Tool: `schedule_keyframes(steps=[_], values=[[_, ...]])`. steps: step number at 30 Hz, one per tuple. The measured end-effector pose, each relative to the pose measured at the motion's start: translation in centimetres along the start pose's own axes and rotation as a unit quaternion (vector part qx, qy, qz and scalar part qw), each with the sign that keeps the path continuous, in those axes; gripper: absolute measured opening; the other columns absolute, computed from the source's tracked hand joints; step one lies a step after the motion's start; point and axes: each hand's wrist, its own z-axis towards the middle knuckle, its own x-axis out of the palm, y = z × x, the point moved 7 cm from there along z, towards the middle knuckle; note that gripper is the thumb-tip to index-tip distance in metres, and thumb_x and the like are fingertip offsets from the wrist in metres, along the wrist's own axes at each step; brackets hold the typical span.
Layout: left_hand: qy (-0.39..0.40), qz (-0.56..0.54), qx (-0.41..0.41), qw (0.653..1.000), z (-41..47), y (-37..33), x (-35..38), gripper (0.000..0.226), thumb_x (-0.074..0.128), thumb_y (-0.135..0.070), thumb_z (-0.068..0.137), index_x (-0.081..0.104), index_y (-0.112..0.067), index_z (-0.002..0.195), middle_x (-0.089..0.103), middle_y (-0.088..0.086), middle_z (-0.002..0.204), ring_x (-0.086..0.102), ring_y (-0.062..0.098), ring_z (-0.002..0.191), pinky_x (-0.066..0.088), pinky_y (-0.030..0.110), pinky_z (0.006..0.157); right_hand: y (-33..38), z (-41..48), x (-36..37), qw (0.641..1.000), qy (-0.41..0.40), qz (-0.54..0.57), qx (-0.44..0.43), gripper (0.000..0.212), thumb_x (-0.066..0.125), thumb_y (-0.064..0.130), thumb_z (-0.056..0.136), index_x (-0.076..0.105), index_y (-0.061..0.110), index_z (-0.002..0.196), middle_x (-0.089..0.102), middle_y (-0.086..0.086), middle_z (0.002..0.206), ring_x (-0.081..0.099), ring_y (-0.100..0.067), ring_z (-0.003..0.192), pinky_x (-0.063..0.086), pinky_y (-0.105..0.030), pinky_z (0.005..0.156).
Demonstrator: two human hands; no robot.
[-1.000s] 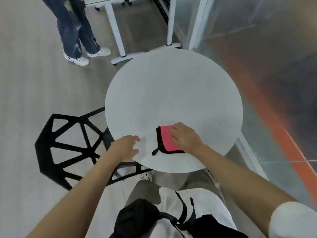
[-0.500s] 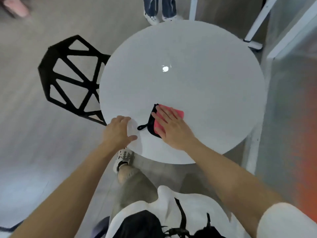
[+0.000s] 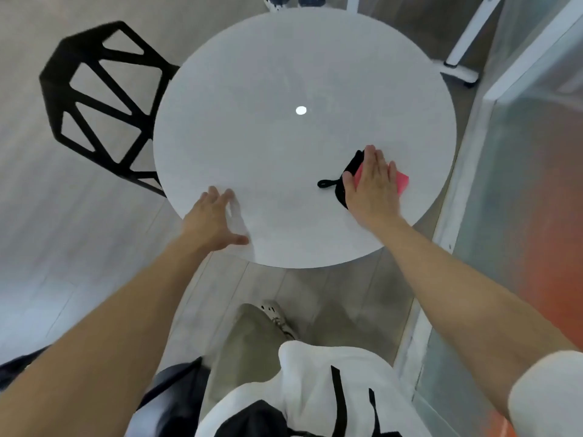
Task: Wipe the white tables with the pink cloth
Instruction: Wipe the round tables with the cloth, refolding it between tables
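A round white table (image 3: 284,74) fills the middle of the head view. The pink cloth (image 3: 402,181), edged in black with a black loop at its left, lies on the table's near right part. My right hand (image 3: 372,184) presses flat on the cloth with straight fingers and covers most of it. At the table's near left edge rests my left hand (image 3: 214,219), fingers spread and straight, holding nothing.
A black open-frame chair (image 3: 97,99) stands against the table's left side. White legs of another table (image 3: 457,58) stand at the far right. A frosted glass wall (image 3: 520,184) runs close along the right. Another person's shoes (image 3: 284,0) show at the top edge.
My right hand has slid the pink cloth rightward across the table. My left hand has gone from curled at the near edge to flat with spread fingers. The view has shifted over the table.
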Motion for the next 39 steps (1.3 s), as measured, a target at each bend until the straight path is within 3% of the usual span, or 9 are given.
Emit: schedule_keyframes(steps=[3,7,11,15,20,25,28,32,39], values=[[0.003,0.005,-0.009,1.0,0.1,0.2,0.3,0.131,0.093,-0.07,0.065,0.019,-0.032,0.167,0.019,0.002,0.173,0.03,0.026,0.158,0.048,0.052,0.116,0.0,-0.6,0.2,0.997,-0.046,-0.058,0.01,0.076,0.017,0.054,0.114,0.013,0.007,0.173,0.014,-0.012,0.181,0.011,-0.027,0.169,0.007,-0.053,0.137],[0.002,0.029,-0.013,0.999,0.1,-0.1,0.0,0.126,0.094,-0.071,0.063,0.024,-0.032,0.161,0.025,0.001,0.164,0.039,0.022,0.148,0.059,0.049,0.092,4.4,-3.1,0.2,0.996,-0.054,-0.07,0.03,0.075,0.018,0.051,0.114,0.015,0.004,0.172,0.013,-0.015,0.181,0.01,-0.028,0.169,0.01,-0.055,0.136],[0.008,0.06,-0.014,0.998,-0.2,-0.4,-0.3,0.129,0.089,-0.074,0.067,0.017,-0.032,0.165,0.017,0.003,0.173,0.036,0.023,0.153,0.059,0.049,0.091,13.2,-7.5,3.3,0.99,0.0,-0.069,-0.122,0.074,0.022,0.052,0.115,0.013,0.007,0.174,0.007,-0.011,0.182,0.004,-0.025,0.17,0.007,-0.053,0.136],[0.001,0.093,0.002,0.996,-0.4,-0.6,-0.9,0.125,0.086,-0.08,0.067,0.022,-0.031,0.162,0.028,0.006,0.169,0.052,0.028,0.14,0.056,0.046,0.083,10.0,-7.6,3.3,0.982,0.012,-0.084,-0.17,0.077,0.023,0.067,0.113,0.014,0.022,0.175,0.002,-0.007,0.183,-0.003,-0.025,0.17,0.01,-0.053,0.136],[-0.012,0.093,0.056,0.994,-0.2,0.1,-2.0,0.108,0.08,-0.083,0.07,0.037,-0.035,0.156,0.049,0.001,0.145,0.065,0.029,0.115,0.05,0.04,0.077,2.5,-7.8,1.5,0.993,0.001,-0.112,-0.044,0.083,0.02,0.076,0.109,0.008,0.027,0.175,-0.002,-0.01,0.183,-0.005,-0.027,0.17,0.007,-0.054,0.137],[-0.006,0.032,0.111,0.993,-1.1,4.4,-3.5,0.081,0.079,-0.05,0.093,0.043,-0.031,0.162,0.045,-0.004,0.166,0.048,0.025,0.148,0.049,0.051,0.112,6.6,-8.6,2.3,0.984,-0.042,-0.09,0.148,0.095,0.014,0.072,0.109,0.011,0.0,0.172,0.011,-0.019,0.181,0.008,-0.031,0.169,0.012,-0.054,0.135],[-0.037,0.024,0.104,0.994,-2.0,7.8,-3.5,0.068,0.078,-0.038,0.096,0.051,-0.024,0.157,0.051,0.002,0.161,0.052,0.03,0.144,0.051,0.052,0.111,18.0,-8.1,5.0,0.996,-0.033,-0.058,0.054,0.09,0.026,0.065,0.109,0.02,-0.002,0.17,0.02,-0.023,0.178,0.013,-0.036,0.167,0.011,-0.054,0.135],[-0.077,0.021,0.087,0.993,-2.9,11.4,-3.2,0.058,0.077,-0.03,0.096,0.059,-0.019,0.15,0.059,0.005,0.152,0.057,0.031,0.137,0.053,0.051,0.106,30.6,-7.2,8.8,0.997,0.014,-0.032,-0.065,0.091,0.021,0.067,0.109,0.01,0.004,0.173,0.003,-0.018,0.182,-0.002,-0.03,0.169,0.004,-0.051,0.136],[-0.071,0.04,0.057,0.995,-3.3,10.4,-2.8,0.052,0.075,-0.03,0.097,0.062,-0.021,0.147,0.062,0.003,0.148,0.062,0.032,0.13,0.056,0.05,0.1,26.3,-8.5,8.3,0.98,0.029,-0.055,-0.191,0.098,0.02,0.081,0.104,0.009,0.013,0.175,-0.001,-0.009,0.183,-0.007,-0.025,0.169,0.007,-0.052,0.135]])
